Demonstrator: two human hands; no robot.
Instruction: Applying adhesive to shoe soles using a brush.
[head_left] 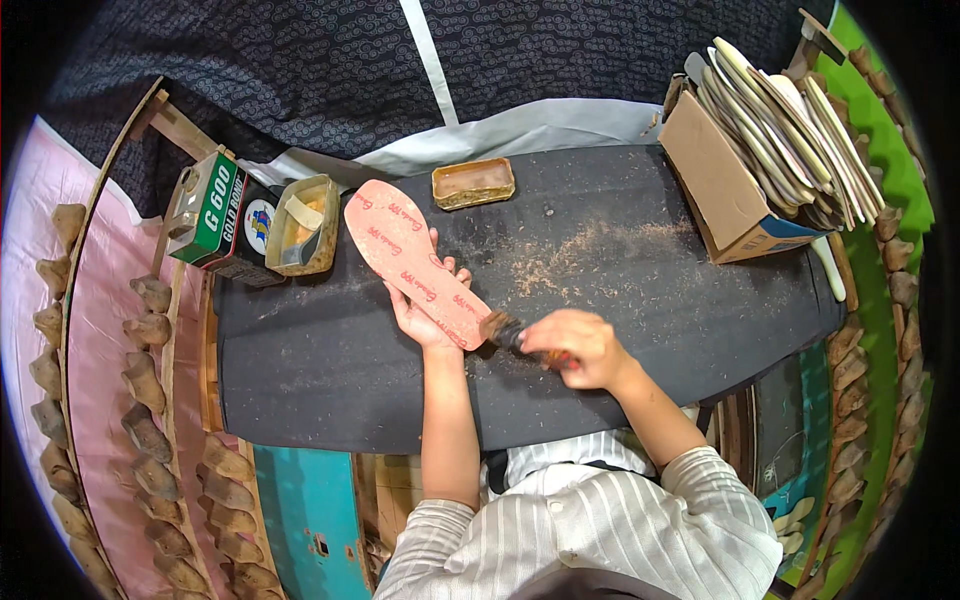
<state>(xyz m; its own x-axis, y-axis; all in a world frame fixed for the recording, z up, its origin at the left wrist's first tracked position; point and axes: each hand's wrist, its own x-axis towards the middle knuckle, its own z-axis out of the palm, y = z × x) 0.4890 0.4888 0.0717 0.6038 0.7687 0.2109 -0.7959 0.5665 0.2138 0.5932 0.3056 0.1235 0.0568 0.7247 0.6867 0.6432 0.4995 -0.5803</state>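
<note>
A pinkish-orange insole (405, 255) with red printing is held at a slant above the dark worktop. My left hand (420, 318) grips it from beneath, thumb at its left edge and fingers curling round the right edge. In my closed right hand (583, 347) is a brush (500, 330) with a dark, worn head. The brush head meets the narrow lower end of the insole. Most of the brush's handle is hidden by my fingers, which are slightly blurred.
Pale shavings (560, 265) are scattered over the black worktop (330, 390). A green-and-black can (215, 215) and a tub (325, 255) stand at the left. A shallow tray (473, 185) lies at the back. A cardboard box (715, 180) at right holds several flat sole pieces.
</note>
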